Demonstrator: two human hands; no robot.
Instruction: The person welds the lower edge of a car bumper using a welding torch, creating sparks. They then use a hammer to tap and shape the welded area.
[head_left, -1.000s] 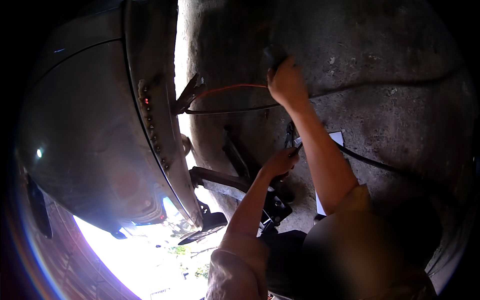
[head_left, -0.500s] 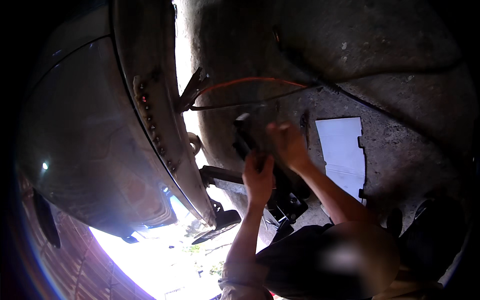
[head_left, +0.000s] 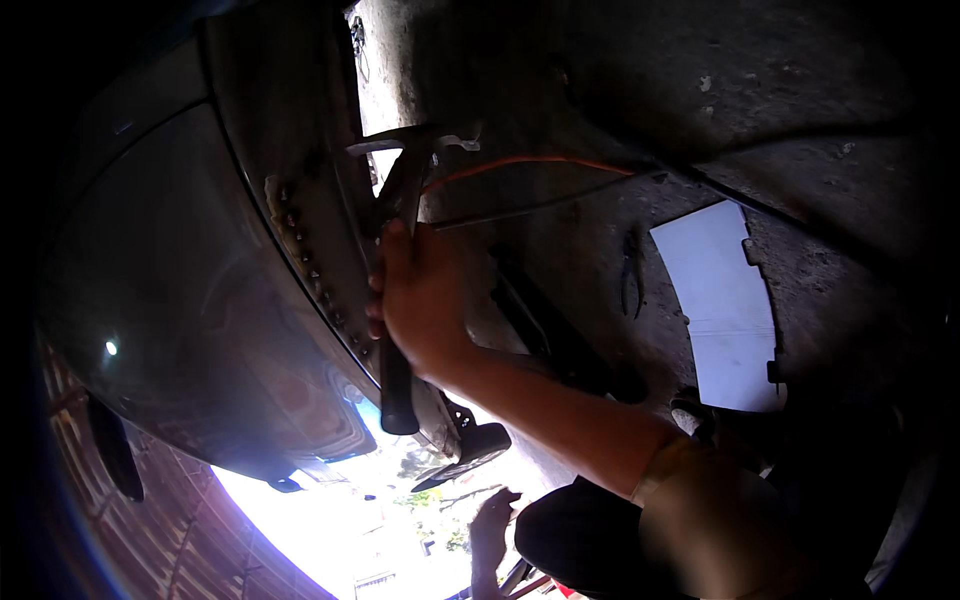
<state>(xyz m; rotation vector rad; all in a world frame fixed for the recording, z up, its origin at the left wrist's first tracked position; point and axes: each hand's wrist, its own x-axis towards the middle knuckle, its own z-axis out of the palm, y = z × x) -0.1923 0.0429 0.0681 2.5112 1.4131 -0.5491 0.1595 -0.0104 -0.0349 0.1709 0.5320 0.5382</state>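
Note:
My right hand (head_left: 425, 295) is wrapped round the handle of a hammer (head_left: 397, 390). The hammer stands roughly upright in the view, head at the top with a pointed, curved end toward the car. It is held in front of the car's lower body edge (head_left: 300, 225), where a row of dark, rough spots runs along the metal. I cannot tell whether the hammer touches the metal. Low in the view, my left hand (head_left: 490, 525) is in shadow against bright light, a finger stretched out and nothing visible in it.
A silver-grey car panel (head_left: 200, 290) fills the left side. On the concrete floor lie a long black object (head_left: 545, 325), pliers (head_left: 631, 275) and a white cardboard sheet (head_left: 725, 310). An orange cable (head_left: 540, 158) and a dark cable (head_left: 740, 205) cross the floor.
Both hands were together over the long black object. My right hand has moved left to the car and now grips the hammer. My left hand has dropped toward the lower edge.

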